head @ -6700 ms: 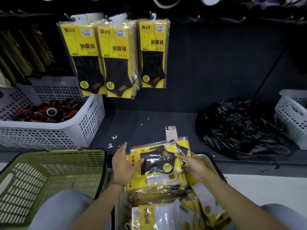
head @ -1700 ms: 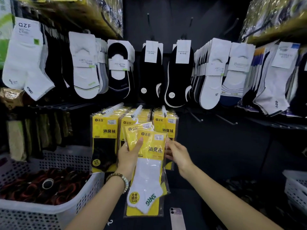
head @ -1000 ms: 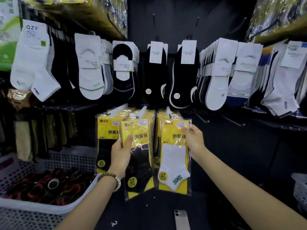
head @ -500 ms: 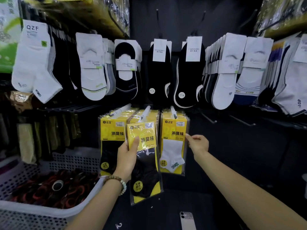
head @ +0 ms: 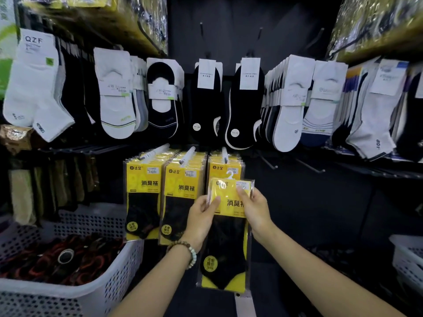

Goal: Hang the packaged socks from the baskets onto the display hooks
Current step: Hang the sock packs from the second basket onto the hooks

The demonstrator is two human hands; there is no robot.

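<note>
Grips of left hand [head: 201,216] and right hand [head: 254,208] pinch sock packet [head: 225,248] at its top, rest hanging below

Dark shelf [head: 297,266] low down: white perforated basket [head: 109,291] stands at left end, second white basket [head: 407,259] at far right, phone [head: 243,305] flat near front edge. Above, hooks [head: 188,154] carry yellow sock packs [head: 146,179].

Just one head-worn view, looking forward and slightly down, sitting close behind the left hand [head: 201,216] and right hand [head: 254,207] pinching the sock pack [head: 229,248], catching display hooks [head: 224,154] right above the grip and a white basket [head: 109,291] down-left of it.
</note>
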